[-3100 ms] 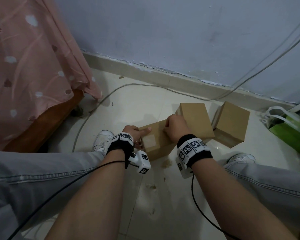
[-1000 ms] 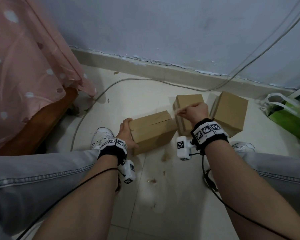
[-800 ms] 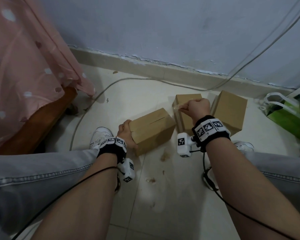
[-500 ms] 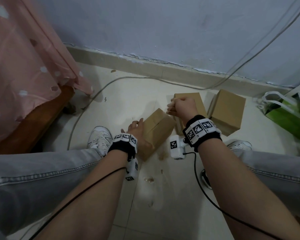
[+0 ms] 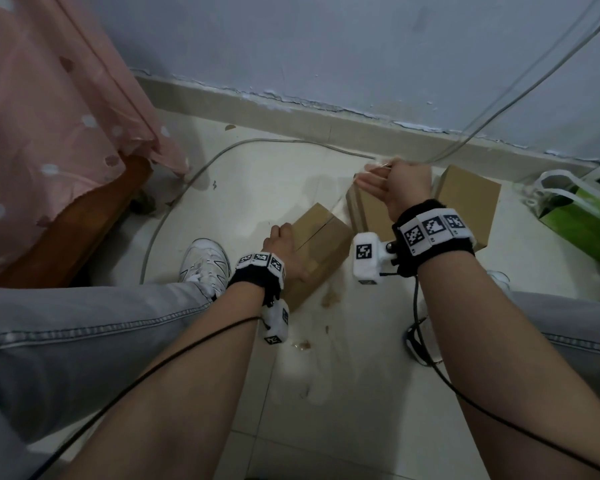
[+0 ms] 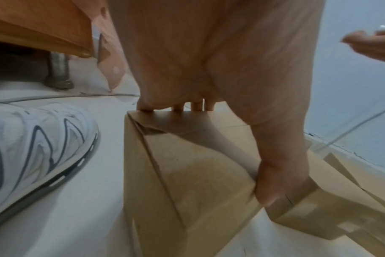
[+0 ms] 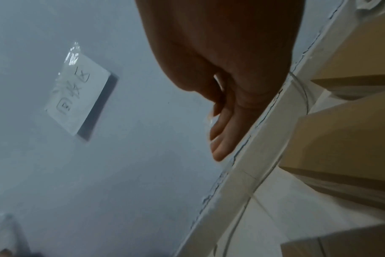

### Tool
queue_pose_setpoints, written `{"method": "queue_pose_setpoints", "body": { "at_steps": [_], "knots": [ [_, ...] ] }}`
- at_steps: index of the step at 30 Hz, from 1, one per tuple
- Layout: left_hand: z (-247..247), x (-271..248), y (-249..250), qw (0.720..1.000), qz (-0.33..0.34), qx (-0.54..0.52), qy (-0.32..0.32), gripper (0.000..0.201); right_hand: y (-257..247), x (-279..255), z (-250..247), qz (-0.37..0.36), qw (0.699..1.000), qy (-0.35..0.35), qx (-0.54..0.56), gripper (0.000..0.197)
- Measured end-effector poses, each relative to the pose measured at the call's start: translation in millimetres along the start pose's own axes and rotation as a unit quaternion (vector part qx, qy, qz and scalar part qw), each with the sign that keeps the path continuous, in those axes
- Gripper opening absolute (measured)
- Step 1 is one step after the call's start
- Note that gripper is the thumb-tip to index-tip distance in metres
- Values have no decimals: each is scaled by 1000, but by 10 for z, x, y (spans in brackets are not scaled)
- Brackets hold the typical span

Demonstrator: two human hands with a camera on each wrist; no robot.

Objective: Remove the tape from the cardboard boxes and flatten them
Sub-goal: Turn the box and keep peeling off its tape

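Three cardboard boxes sit on the floor [image 5: 257,188]. The left hand [image 5: 284,251] grips the nearest box [image 5: 321,247]. The right hand [image 5: 395,188], raised above the middle box [image 5: 368,211], pinches clear tape [image 5: 373,167], barely discernible. The far box [image 5: 468,199] is partly hidden.

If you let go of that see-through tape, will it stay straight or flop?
The tape would probably flop, since it looks like thin film stretched from the box to the right hand. It likely weighs almost nothing and may cling to fingers.
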State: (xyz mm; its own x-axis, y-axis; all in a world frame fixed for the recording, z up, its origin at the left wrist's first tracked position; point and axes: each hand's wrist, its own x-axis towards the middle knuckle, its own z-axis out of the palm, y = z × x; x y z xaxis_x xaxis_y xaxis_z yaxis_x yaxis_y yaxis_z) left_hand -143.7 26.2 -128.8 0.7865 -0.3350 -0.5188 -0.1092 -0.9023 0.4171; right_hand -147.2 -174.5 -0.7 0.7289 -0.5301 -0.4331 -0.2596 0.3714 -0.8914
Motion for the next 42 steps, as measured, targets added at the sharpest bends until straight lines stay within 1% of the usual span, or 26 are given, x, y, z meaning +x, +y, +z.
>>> {"method": "queue_pose_setpoints", "body": {
  "at_steps": [2, 3, 4, 7, 9, 11, 13, 15, 18, 22, 24, 26, 28, 31, 33, 35, 37, 39, 40, 42],
  "knots": [
    [-21, 0, -58, 999, -15, -35, 18, 115, -124, 32, -87, -25, 997, 54, 44, 25],
    [-31, -3, -82, 998, -30, -46, 27, 115, -164, 59, -141, -37, 994, 72, 69, 28],
    [-48, -10, -98, 997, -43, -50, 31, 113, -197, 61, -186, -50, 993, 83, 72, 28],
    [-100, -39, -109, 998, -52, -36, 10, 107, -201, 57, -250, -64, 987, 124, 75, 24],
    [-136, -57, -102, 998, -44, -36, 8, 106, -159, 42, -215, -83, 972, 198, 94, 22],
    [-168, -58, -126, 997, -42, -59, 26, 108, -104, 42, -156, -117, 956, 246, 114, 23],
    [-201, -56, -182, 991, -37, -117, 50, 114, -44, 6, -90, -138, 950, 252, 124, 28],
    [-218, -60, -226, 982, -16, -177, 62, 120, 24, 13, -41, -140, 950, 251, 120, 29],
    [-153, -99, -240, 982, 7, -184, 50, 125, 42, 8, 51, -130, 961, 214, 117, 30],
    [44, -125, -294, 988, -15, -151, -4, 126, -70, -56, 191, -131, 979, 92, 124, 29],
    [66, -138, -319, 990, -22, -137, -20, 125, -130, -96, 240, -110, 985, 34, 129, 24],
    [16, -160, -311, 989, -15, -146, -28, 130, -147, -153, 276, -80, 986, -15, 143, 18],
    [-87, -182, -245, 987, 14, -157, -18, 138, -136, -215, 296, -63, 985, -47, 154, 17],
    [-261, -176, -55, 985, 83, -148, 25, 142, -108, -286, 349, -47, 986, -84, 140, 21],
    [-332, -175, 149, 983, 114, -133, 60, 135, -115, -344, 400, -36, 986, -101, 131, 25],
    [-356, -184, 388, 983, 126, -107, 74, 122, -148, -408, 456, -33, 985, -114, 124, 25],
    [-321, -172, 564, 989, 126, -69, 45, 110, -193, -461, 509, -37, 984, -127, 116, 20],
    [-224, -176, 636, 991, 131, -17, 14, 100, -244, -498, 540, -44, 983, -137, 111, 16],
    [-168, -189, 637, 990, 137, 10, 9, 97, -262, -509, 549, -47, 983, -139, 107, 16],
    [-83, -195, 606, 989, 142, 35, 28, 94, -297, -520, 549, -55, 984, -139, 94, 16]
  ]
}}
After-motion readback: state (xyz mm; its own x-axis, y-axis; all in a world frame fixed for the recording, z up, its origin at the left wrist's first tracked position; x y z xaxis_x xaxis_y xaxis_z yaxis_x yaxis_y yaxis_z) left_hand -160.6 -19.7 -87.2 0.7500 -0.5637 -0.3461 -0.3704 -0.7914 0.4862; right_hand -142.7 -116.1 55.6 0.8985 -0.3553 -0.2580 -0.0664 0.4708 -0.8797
